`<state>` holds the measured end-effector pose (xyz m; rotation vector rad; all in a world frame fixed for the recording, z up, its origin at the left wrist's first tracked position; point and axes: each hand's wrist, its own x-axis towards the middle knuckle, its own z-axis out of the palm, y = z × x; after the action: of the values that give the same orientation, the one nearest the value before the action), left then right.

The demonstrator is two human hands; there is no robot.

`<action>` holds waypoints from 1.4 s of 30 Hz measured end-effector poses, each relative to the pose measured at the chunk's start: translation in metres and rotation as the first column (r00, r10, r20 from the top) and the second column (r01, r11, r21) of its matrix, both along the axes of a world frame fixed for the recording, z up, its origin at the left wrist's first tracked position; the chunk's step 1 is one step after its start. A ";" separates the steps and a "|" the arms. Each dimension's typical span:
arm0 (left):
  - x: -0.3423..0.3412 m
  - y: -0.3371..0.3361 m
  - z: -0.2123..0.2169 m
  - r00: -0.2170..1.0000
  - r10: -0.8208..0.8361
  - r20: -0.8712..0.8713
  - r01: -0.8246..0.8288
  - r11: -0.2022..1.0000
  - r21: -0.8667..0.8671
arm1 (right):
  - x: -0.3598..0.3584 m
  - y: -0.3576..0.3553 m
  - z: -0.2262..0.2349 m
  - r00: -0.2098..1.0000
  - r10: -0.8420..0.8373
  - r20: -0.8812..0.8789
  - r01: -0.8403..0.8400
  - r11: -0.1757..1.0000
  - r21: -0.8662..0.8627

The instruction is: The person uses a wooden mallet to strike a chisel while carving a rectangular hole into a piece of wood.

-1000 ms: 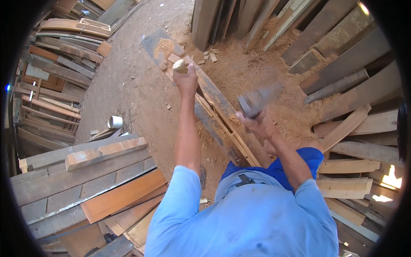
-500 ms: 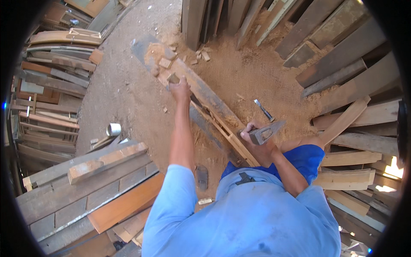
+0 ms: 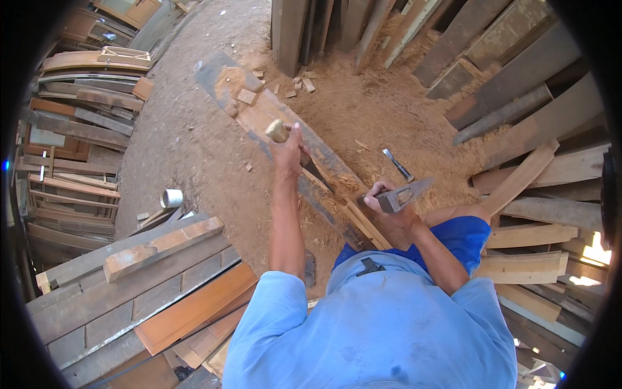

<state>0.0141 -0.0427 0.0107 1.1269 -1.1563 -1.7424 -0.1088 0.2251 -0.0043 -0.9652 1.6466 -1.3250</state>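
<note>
Wood is everywhere here: a long grey, weathered plank [image 3: 285, 133] lies slantwise on the sawdust-strewn ground [image 3: 194, 162], splintered pale along its near edge. The left hand [image 3: 288, 150] is closed tight around the pale wooden handle of a chisel [image 3: 278, 130] stood on the plank, the handle's butt showing above the fist. A second ago this hand was further up the plank; it has since come nearer along the board, towards the split part. The right hand [image 3: 387, 209] is wrapped around a metal hammer [image 3: 405, 193], gripping it close by the head. A second ago the hammer was raised and blurred in mid-swing; now it hangs low beside the plank's near end, above the blue-clad knee. A second chisel [image 3: 396, 163] lies loose in the sawdust just beyond the hammer, where it lay half a second ago.
</note>
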 end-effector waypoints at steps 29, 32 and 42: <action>0.033 0.109 0.055 0.991 -0.130 -0.019 0.112 0.907 -0.406 | -0.008 0.001 0.214 0.953 -0.295 -0.071 0.231 0.856 -0.462; 0.022 0.109 0.035 0.977 -0.161 0.142 0.204 0.901 -0.383 | 0.002 -0.020 0.229 0.945 -0.327 -0.020 0.294 0.873 -0.389; 0.013 0.126 0.050 0.929 -0.264 0.261 0.350 0.855 -0.384 | -0.023 -0.044 0.186 0.781 0.229 -0.581 -0.085 0.961 0.264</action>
<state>0.0268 0.0835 0.0608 0.8919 -1.8264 -1.5126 -0.1313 0.1811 0.1820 -1.4548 2.0770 -0.7122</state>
